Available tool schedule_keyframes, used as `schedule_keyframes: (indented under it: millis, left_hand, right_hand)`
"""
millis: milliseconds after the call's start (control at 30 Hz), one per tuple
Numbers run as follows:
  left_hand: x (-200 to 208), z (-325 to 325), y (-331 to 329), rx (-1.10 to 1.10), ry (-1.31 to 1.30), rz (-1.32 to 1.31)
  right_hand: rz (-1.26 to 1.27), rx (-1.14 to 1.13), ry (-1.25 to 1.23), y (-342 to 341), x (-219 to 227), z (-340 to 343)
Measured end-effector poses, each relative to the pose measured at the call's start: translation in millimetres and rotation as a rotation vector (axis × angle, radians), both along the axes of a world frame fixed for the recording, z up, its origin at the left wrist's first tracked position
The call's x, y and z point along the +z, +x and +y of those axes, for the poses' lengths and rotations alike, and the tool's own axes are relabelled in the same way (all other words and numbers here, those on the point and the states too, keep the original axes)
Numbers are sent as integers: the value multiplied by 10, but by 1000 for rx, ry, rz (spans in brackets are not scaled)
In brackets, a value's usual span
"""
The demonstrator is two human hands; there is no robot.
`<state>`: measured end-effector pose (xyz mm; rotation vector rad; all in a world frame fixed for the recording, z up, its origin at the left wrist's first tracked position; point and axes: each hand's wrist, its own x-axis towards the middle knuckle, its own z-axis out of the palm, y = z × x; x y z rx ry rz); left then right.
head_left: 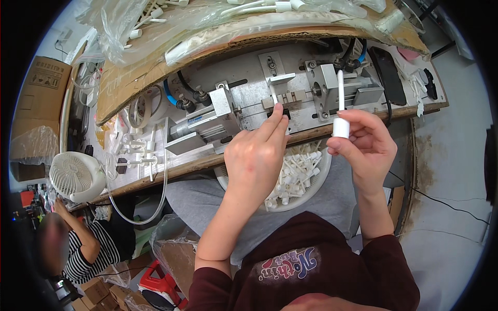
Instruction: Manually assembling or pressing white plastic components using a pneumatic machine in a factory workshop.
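My right hand [371, 147] pinches a white plastic cap with a long thin stem [340, 127], the stem pointing up and away from me. To its left, my left hand [257, 155] reaches over the front of a metal clamping fixture [290, 99]. Its index and middle fingers lie close together, with their tips at the fixture's middle block. A short white piece [273, 92] shows just beyond those fingertips. The thumb and whatever the left fingers grip are hidden beneath the hand. Metal cylinder units flank the block, one at left [205, 127] and one at right [332, 83].
A basin [326, 179] of white stemmed caps rests at my lap. Cardboard [155, 72] with bagged parts overhangs the bench's back. Loose white parts [142, 158] and a small fan [78, 176] are at left; a phone [388, 75] lies at right. Another person [98, 243] sits at lower left.
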<state>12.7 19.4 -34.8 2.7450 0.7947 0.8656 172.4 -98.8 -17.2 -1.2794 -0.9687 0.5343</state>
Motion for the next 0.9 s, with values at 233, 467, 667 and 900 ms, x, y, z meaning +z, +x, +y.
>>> schedule_keyframes:
  millis: [233,467,667,900]
  left_hand:
    - [435,300,-52,-83,-187,-198]
    - [912,1194,279,-3,141,-277]
    - [826,1571,695,56,121,-61]
    - [981,1496,730,-27,185,35]
  right_hand:
    - [-728,54,24,94,35,131]
    - [-1095,80,48,-8,-120,349]
    - [-1244,60,-66,-87,-154,479]
    - [-1247,64,-104,-88,-157,470]
